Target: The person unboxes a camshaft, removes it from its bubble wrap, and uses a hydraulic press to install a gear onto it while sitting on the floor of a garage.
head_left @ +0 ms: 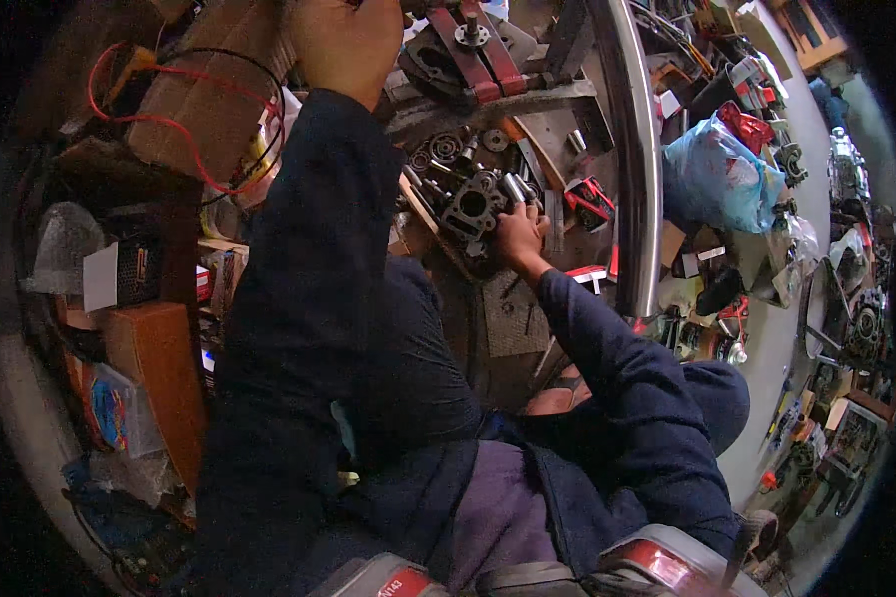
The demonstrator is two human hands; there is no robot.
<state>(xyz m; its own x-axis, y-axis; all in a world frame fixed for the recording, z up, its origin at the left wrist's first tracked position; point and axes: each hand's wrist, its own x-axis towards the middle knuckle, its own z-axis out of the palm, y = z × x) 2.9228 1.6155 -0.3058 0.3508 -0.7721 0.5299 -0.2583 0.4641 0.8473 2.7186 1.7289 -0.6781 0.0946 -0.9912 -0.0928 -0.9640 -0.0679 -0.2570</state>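
My right hand (521,237) reaches down among metal engine parts, its fingers curled closed beside a short silver cylinder (513,188). What lies in those fingers, if anything, is too small and dark to make out. Just left of it rests a grey engine cylinder block (471,205) with a round bore. Gears and ring-shaped parts (448,149) lie beyond the block. My left hand (346,48) is raised at the top edge, left of a metal stand with red arms (476,60). Its fingers are cut off by the picture's edge.
A thick shiny metal tube (635,169) runs along the right of the work spot. Past it sits a blue plastic bag (724,174) amid piled parts. Red and black cables (201,169) loop over cardboard (204,99) at left. An orange-brown box (154,383) stands nearer.
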